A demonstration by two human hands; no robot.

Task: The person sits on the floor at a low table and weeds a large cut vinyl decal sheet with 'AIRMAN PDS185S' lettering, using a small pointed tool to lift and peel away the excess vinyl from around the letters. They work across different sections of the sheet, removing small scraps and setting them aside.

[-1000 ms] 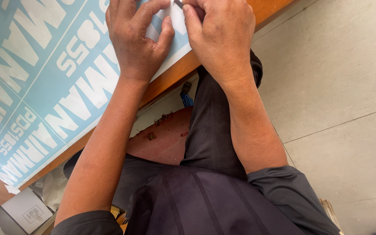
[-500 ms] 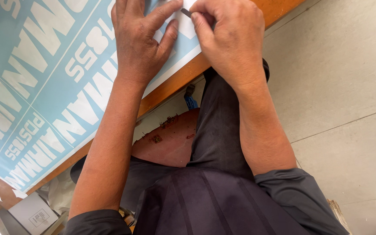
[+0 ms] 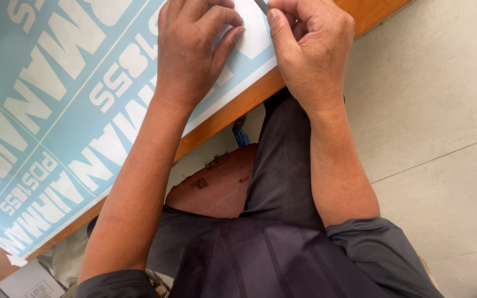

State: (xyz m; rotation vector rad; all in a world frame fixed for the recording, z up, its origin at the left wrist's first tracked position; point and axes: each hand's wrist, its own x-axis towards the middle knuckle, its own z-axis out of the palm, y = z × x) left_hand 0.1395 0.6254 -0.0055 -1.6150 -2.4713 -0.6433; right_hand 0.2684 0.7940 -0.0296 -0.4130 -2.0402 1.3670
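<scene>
A: The left hand (image 3: pixel 194 52) lies knuckles-up on the pale blue vinyl sheet with white cut-out lettering (image 3: pixel 56 110), fingers curled and pressing it flat; it grips nothing. That sheet is spread over the orange-edged wooden counter (image 3: pixel 233 110), and its corner sits just under both hands.

B: And the right hand (image 3: pixel 310 49)?

A: It is closed in a pinch around a thin dark tool (image 3: pixel 261 6), thumb against forefinger. Only a short stub shows at the top edge of the view (whether it is a blade or a pick cannot be told). The tip seems to meet a white patch of the sheet close to the left fingertips.

B: What could go wrong from here?

A: The tool works very near the left fingers, so a slip off the glossy film could likely nick them. Pushing too hard might tear a letter or score the backing. If the left hand eases its pressure, the sheet may creep toward the counter edge and skew the line being worked.

B: Below the counter?

A: The person's dark trousers (image 3: pixel 282 182), a reddish-brown stool seat with scattered crumbs (image 3: pixel 216 187), and a pale tiled floor (image 3: pixel 437 110).
</scene>
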